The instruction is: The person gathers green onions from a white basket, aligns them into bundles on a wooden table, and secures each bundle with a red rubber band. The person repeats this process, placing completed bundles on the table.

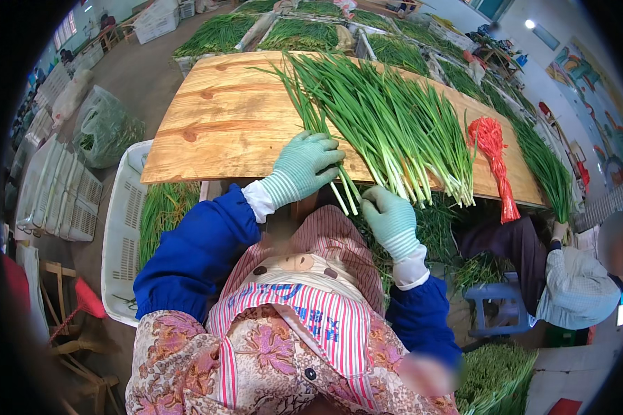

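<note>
On the wooden board [228, 119] lies a wide spread of long green leafy stalks, like garlic chives [389, 114], their pale ends towards me. My left hand [308, 161], in a green striped glove, rests over a few stalks set apart at the left, its fingers curled on them. Beside the pale ends of these stalks, at the board's near edge, is my right hand [390, 215], gloved alike with its fingers curled in; whether it pinches a stalk is hidden. A bundle of red plastic ties [495, 166] lies on the board's right part.
A white plastic crate [127, 228] with greens stands at my left, near stacked crates [59, 192] and a filled plastic bag [104, 127]. Crates of greens [301, 36] stand beyond the board. At right, a co-worker [576, 285] holds greens near a blue stool [498, 306].
</note>
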### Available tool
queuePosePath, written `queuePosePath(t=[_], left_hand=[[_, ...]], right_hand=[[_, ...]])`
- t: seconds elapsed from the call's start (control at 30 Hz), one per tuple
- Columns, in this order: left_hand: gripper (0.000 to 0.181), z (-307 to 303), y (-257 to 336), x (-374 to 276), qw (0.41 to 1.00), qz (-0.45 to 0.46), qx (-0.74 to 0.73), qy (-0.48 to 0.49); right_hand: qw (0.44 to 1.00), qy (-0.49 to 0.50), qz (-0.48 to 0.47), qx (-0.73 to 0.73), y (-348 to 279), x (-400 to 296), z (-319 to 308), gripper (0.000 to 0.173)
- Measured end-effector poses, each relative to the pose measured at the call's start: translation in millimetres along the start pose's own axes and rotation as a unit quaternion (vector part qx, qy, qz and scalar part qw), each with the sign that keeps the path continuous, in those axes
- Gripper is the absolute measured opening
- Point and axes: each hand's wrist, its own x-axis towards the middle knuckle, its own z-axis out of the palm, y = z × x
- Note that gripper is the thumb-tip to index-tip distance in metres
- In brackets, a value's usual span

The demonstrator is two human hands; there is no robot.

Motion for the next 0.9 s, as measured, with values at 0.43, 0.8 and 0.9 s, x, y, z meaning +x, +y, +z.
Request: queuePosePath(t=[0.43, 0.8, 0.9], left_hand=[[0.035, -7, 4, 8, 0.999, 0.023, -0.013, -0.022], [0.017, -16, -13, 7, 0.994, 0.037, -0.066, -0.083], [0.024, -14, -11, 4, 0.997, 0.017, -0.069, -0.030]], right_hand=[[0.965, -0.217, 0.019, -0.149, 59, -48, -1, 0.025], [0.964, 0.245, -0.096, -0.022, 63, -7, -70, 0.035], [0.985, 0.067, -0.048, -0.154, 20, 30, -37, 0.037]])
